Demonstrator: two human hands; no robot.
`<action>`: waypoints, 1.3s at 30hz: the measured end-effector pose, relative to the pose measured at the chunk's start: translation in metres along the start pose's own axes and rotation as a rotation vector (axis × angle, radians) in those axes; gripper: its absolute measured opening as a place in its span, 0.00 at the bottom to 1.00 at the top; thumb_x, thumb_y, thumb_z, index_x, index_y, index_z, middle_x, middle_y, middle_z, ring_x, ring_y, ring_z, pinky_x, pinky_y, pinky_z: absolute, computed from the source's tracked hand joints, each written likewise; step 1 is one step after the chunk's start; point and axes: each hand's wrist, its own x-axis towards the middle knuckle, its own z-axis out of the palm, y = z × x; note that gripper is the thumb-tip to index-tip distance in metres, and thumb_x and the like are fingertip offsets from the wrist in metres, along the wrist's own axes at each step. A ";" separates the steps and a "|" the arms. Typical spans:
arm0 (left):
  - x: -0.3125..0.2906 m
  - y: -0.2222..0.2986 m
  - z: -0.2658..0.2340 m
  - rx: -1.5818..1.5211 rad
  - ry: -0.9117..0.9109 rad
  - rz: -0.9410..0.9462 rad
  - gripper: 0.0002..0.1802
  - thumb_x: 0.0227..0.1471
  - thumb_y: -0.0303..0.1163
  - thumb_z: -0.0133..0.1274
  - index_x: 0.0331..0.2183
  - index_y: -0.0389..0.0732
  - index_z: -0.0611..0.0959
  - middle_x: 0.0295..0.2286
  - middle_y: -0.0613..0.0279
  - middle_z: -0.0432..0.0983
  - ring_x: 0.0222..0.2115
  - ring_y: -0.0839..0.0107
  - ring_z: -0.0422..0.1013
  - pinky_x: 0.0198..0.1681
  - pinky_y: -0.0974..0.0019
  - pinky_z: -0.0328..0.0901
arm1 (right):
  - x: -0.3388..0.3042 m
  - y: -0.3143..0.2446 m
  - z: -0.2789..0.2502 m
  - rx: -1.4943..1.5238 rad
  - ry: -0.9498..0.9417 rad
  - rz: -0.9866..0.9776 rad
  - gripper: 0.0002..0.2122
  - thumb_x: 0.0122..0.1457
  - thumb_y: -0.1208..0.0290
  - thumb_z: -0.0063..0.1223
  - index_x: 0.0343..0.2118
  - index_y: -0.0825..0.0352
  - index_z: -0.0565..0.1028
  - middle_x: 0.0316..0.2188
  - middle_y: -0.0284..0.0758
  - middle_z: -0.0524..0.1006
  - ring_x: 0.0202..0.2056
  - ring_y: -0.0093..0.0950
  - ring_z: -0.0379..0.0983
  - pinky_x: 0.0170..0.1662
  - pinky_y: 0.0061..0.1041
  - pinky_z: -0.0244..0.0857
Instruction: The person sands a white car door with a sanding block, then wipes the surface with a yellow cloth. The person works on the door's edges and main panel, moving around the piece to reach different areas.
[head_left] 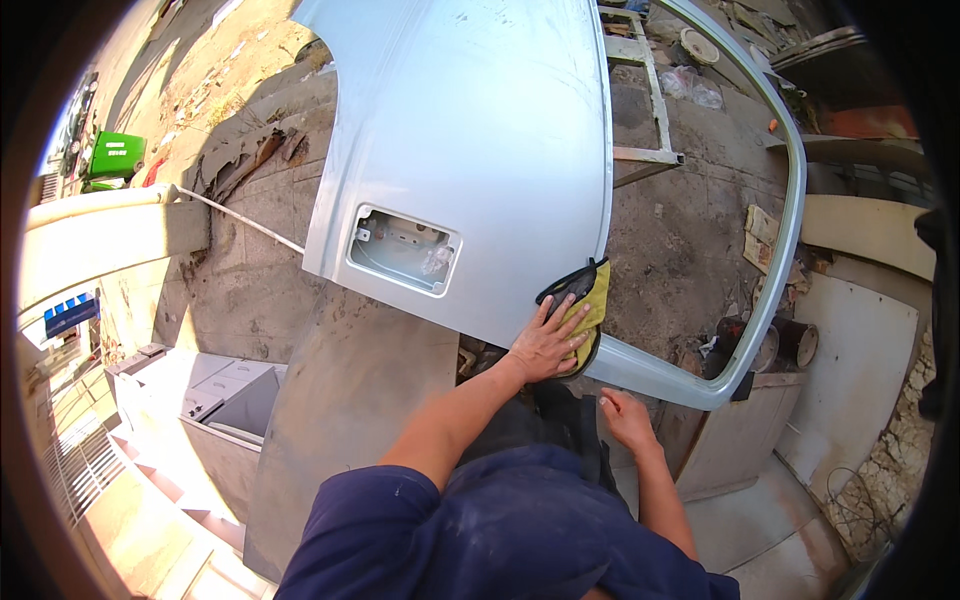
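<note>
Nearest the camera, a dark blue shirt [500,530] fills the bottom of the frame, a bare forearm reaching out from either side of it. The thing in use is a yellow and dark grey cloth [596,305], just right of the frame's centre, lying on the lower right corner of a pale silver-blue car panel [490,140]. The person's left hand [546,347] rests on it palm down, fingers somewhat spread, the cloth bunched under them and folded past the edge. The right hand [627,420], lower and to the right, is apart from the panel with its fingers curled; whether anything sits inside them cannot be told.

The step in hand looks like wiping the panel near this corner. The next move would seem to call for even, light pressure, with the cloth kept flat between fingers and metal, and care at the edge, where it could snag.

Farther out, a rounded rectangular opening [453,265] is cut in the panel left of centre, and a slim curved frame [795,190] loops down the right. Behind stands a pale metal stand [655,95] at upper right. A grey cabinet [228,385] is at lower left, a green bin [117,155] at upper left.
</note>
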 end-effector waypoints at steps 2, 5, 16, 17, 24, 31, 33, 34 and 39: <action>-0.033 0.016 0.015 0.015 0.092 -0.061 0.36 0.65 0.59 0.60 0.70 0.59 0.82 0.81 0.53 0.50 0.82 0.40 0.41 0.81 0.23 0.33 | 0.006 0.012 -0.002 -0.013 0.001 -0.024 0.18 0.74 0.60 0.60 0.59 0.66 0.86 0.53 0.49 0.87 0.56 0.49 0.84 0.62 0.42 0.76; -0.046 0.000 0.006 0.055 0.086 -0.052 0.39 0.61 0.62 0.62 0.71 0.66 0.80 0.81 0.58 0.50 0.82 0.43 0.41 0.81 0.25 0.33 | 0.007 0.015 -0.014 -0.055 0.001 -0.038 0.18 0.74 0.59 0.59 0.58 0.65 0.86 0.52 0.48 0.87 0.55 0.48 0.85 0.61 0.42 0.77; 0.108 -0.221 -0.146 0.146 0.227 -0.446 0.41 0.68 0.65 0.54 0.77 0.69 0.71 0.83 0.52 0.40 0.82 0.35 0.31 0.80 0.22 0.28 | 0.064 -0.018 -0.043 -0.066 0.028 0.081 0.17 0.74 0.63 0.60 0.58 0.66 0.86 0.48 0.49 0.88 0.48 0.43 0.88 0.54 0.40 0.79; 0.119 -0.250 -0.164 0.165 0.225 -0.472 0.41 0.70 0.67 0.50 0.78 0.69 0.70 0.83 0.52 0.40 0.82 0.36 0.32 0.80 0.23 0.29 | 0.071 -0.029 -0.040 -0.069 0.012 0.094 0.17 0.74 0.63 0.61 0.58 0.66 0.86 0.48 0.49 0.88 0.48 0.42 0.88 0.54 0.39 0.79; 0.108 -0.415 -0.245 0.229 0.376 -0.804 0.41 0.72 0.65 0.48 0.79 0.68 0.67 0.83 0.51 0.41 0.82 0.39 0.37 0.82 0.30 0.30 | 0.115 -0.111 -0.015 -0.153 -0.018 -0.056 0.17 0.74 0.62 0.60 0.59 0.66 0.86 0.47 0.48 0.88 0.47 0.44 0.87 0.54 0.40 0.79; -0.025 -0.380 -0.205 0.092 0.499 -0.806 0.40 0.67 0.58 0.59 0.75 0.62 0.74 0.81 0.50 0.49 0.81 0.44 0.43 0.83 0.35 0.34 | 0.136 -0.152 -0.028 -0.254 -0.127 -0.025 0.18 0.74 0.63 0.59 0.60 0.67 0.85 0.48 0.47 0.89 0.47 0.41 0.88 0.55 0.37 0.79; -0.076 -0.351 -0.187 0.078 0.449 -0.865 0.42 0.64 0.55 0.63 0.76 0.63 0.73 0.81 0.50 0.50 0.81 0.44 0.43 0.83 0.34 0.36 | 0.143 -0.152 -0.034 -0.290 -0.102 -0.087 0.18 0.74 0.63 0.59 0.60 0.67 0.85 0.48 0.47 0.89 0.47 0.40 0.88 0.54 0.37 0.79; -0.108 -0.334 -0.177 0.076 0.427 -0.894 0.43 0.63 0.53 0.65 0.76 0.63 0.73 0.81 0.51 0.50 0.81 0.44 0.43 0.83 0.34 0.36 | 0.149 -0.150 -0.036 -0.302 -0.083 -0.136 0.18 0.74 0.62 0.59 0.60 0.67 0.85 0.48 0.46 0.89 0.46 0.40 0.88 0.54 0.37 0.79; -0.219 -0.279 -0.145 0.096 0.389 -0.975 0.48 0.58 0.43 0.70 0.76 0.62 0.72 0.80 0.49 0.51 0.81 0.41 0.45 0.82 0.33 0.38 | 0.163 -0.169 -0.041 -0.267 -0.126 -0.095 0.19 0.74 0.62 0.58 0.60 0.67 0.85 0.48 0.46 0.89 0.49 0.42 0.88 0.56 0.38 0.78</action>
